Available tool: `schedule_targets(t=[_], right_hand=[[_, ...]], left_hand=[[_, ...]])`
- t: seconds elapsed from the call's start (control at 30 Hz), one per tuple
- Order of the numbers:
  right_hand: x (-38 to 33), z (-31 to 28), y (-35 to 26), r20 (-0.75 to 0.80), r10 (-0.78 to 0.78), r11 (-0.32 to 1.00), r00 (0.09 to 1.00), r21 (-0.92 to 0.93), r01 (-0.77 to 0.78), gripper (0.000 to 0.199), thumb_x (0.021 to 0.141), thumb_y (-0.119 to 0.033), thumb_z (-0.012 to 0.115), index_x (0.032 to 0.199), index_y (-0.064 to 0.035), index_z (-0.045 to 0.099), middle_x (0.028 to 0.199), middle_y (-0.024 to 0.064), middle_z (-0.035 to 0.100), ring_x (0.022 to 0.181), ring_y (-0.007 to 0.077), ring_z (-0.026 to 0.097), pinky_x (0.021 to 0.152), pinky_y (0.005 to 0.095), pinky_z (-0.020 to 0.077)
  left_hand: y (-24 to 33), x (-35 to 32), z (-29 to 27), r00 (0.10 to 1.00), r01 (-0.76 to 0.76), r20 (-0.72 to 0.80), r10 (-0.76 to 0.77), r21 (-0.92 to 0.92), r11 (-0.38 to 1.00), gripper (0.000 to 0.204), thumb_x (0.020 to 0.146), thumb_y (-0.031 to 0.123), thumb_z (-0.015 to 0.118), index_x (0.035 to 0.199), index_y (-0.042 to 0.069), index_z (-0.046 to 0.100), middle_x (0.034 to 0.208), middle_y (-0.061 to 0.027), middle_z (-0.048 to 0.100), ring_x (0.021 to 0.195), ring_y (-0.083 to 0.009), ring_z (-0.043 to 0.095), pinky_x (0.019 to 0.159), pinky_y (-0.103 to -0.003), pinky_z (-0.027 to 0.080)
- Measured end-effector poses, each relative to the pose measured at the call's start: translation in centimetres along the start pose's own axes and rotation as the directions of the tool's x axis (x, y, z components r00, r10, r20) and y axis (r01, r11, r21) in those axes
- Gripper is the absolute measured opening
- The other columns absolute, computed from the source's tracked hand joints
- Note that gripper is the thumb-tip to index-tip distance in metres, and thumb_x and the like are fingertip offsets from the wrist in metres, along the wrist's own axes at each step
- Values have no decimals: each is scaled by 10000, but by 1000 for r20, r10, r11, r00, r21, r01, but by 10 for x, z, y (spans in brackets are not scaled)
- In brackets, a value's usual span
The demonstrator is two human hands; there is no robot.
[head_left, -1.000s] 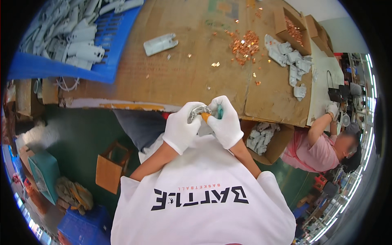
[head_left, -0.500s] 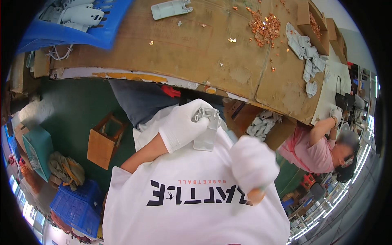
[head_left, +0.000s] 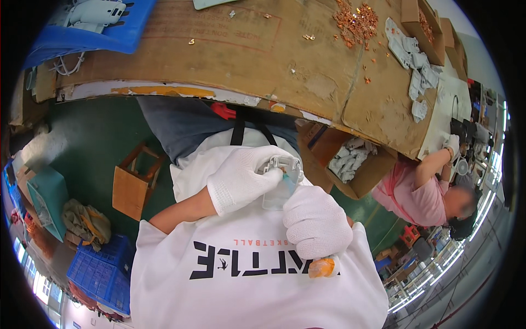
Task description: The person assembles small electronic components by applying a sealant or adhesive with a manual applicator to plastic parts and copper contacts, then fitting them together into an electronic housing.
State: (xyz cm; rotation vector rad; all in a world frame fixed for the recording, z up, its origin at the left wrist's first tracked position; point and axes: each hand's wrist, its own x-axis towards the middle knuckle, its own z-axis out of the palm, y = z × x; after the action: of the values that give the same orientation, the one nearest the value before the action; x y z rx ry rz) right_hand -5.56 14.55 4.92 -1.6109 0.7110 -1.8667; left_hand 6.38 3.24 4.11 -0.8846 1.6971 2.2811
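In front of my chest, my left hand point(head_left: 239, 180), in a white knit glove, is closed around a pale grey plastic housing point(head_left: 274, 199). Its clipped end points up toward the table, with the thumb laid over it. My right hand point(head_left: 318, 222), gloved alike, is wrapped round a hand tool point(head_left: 323, 267). The tool's orange-yellow butt sticks out below the fist, and a pale blue part reaches from the fist into the housing near my left thumb. My fingers and the glare hide the exact contact and the tool's kind.
Copper-coloured small parts point(head_left: 355, 24) lie heaped on the cardboard-covered table point(head_left: 219, 66). White plastic pieces point(head_left: 419, 60) lie at its right. A blue bin point(head_left: 118, 35) stands at back left, an open carton point(head_left: 364, 183) below the table. A person in pink point(head_left: 413, 192) works at right.
My right hand has swung in leftward and up to the housing, bringing the tool into it. My left hand still holds the housing. The view has shifted slightly.
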Motion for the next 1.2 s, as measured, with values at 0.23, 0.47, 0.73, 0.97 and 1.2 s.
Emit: schedule_targets(t=[0.23,0.47,0.73,0.97,1.2], right_hand=[[10,-12,-9,260,122,992,958,7,-128,336,789,-388,542,600,-110,522,646,59,494,511,247,488,443,347,363],[10,-16,-12,307,93,996,947,-23,-90,285,781,-343,509,608,-117,528,636,44,480,502,239,480,437,344,353],[18,-20,-17,326,172,985,930,-76,-156,338,793,-413,562,640,-112,548,677,52,518,543,238,512,460,358,377],[23,-24,-15,264,233,973,936,-55,-226,264,774,-311,621,654,-87,548,715,78,544,573,269,533,501,376,419],[10,-16,-25,-60,334,942,941,-21,-335,262,798,-251,633,647,-64,527,782,122,577,636,319,557,574,409,457]], left_hand=[[-6,-2,4,999,-16,-37,18,45,999,253,843,92,561,1065,24,659,881,-63,666,781,-87,588,715,-237,464],[-4,-1,6,1000,12,-19,-11,63,998,250,852,95,558,1070,26,659,873,-55,656,766,-90,571,706,-243,462],[-6,-2,11,979,-155,-108,170,136,978,204,845,145,527,980,29,628,751,-164,598,667,-280,589,621,-344,453],[-11,-3,15,936,-265,-174,305,219,939,188,805,81,534,966,39,622,752,-186,578,662,-352,567,594,-370,452],[-8,1,17,952,-249,-143,272,158,955,193,817,70,514,977,40,617,757,-185,594,661,-337,580,601,-364,458]])
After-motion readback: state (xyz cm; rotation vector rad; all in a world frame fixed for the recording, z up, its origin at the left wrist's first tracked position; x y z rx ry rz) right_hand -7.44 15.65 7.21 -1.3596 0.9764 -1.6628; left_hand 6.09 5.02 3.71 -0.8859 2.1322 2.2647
